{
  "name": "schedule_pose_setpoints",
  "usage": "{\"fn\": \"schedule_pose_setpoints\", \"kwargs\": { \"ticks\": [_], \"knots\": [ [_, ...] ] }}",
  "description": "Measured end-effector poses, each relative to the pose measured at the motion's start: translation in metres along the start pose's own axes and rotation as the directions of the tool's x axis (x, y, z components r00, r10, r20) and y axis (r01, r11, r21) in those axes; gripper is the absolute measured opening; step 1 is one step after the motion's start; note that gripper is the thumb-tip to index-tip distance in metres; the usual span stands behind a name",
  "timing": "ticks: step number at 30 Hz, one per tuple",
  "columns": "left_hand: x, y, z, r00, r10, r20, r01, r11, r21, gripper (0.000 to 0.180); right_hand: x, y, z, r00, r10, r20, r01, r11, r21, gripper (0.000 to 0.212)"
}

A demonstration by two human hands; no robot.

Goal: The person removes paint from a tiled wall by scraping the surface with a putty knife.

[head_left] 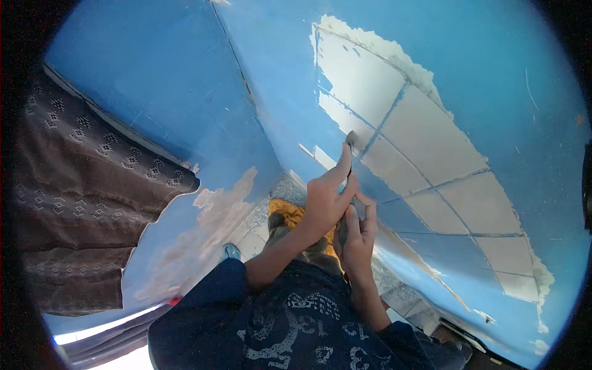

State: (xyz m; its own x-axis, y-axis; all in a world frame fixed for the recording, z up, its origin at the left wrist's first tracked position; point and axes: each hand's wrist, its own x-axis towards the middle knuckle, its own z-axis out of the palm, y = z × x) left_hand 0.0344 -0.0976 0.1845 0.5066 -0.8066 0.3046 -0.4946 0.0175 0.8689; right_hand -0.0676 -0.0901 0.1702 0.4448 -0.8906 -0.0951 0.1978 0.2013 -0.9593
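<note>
Both my hands are on a slim tool with a small, rounded grey tip [351,137]; its exact kind I cannot make out. My left hand [324,200] is closed around the shaft, index finger stretched along it toward the tip. Lower down, my right hand [357,243] grips the tool's rear part, mostly covered by fingers. The tip meets or nearly meets the wall at the left edge of a bared patch of white tiles [401,151]. Blue paint [493,92] with ragged, flaking edges surrounds this patch, and blue lines remain in the tile joints.
A brown patterned curtain [92,185] hangs at the left. Peeled plaster [197,237] shows on the left wall, which meets the tiled wall in a corner. Below me are a yellow-orange cloth [287,211] by my feet and a speckled floor [401,290].
</note>
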Motion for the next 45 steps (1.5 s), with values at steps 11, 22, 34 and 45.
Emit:
{"fn": "schedule_pose_setpoints", "kwargs": {
  "ticks": [11,22,34,45],
  "knots": [
    [0.003,-0.001,-0.011,0.999,-0.008,0.043,0.007,1.000,0.023,0.049,-0.005,-0.013,0.018,0.997,0.071,-0.036,-0.067,0.994,0.089,0.023],
    [0.002,0.005,-0.023,0.999,-0.028,0.036,0.030,0.997,-0.070,0.047,0.004,0.011,0.015,0.803,-0.580,0.141,0.539,0.605,-0.586,0.027],
    [0.007,-0.011,-0.018,0.944,0.300,-0.139,-0.300,0.954,0.025,0.049,0.015,0.011,0.022,0.852,-0.516,0.093,0.487,0.713,-0.504,0.022],
    [0.007,-0.005,-0.034,0.948,0.283,-0.148,-0.285,0.958,0.008,0.050,0.010,-0.013,0.044,0.999,0.036,-0.039,-0.037,0.999,-0.030,0.023]
  ]
}}
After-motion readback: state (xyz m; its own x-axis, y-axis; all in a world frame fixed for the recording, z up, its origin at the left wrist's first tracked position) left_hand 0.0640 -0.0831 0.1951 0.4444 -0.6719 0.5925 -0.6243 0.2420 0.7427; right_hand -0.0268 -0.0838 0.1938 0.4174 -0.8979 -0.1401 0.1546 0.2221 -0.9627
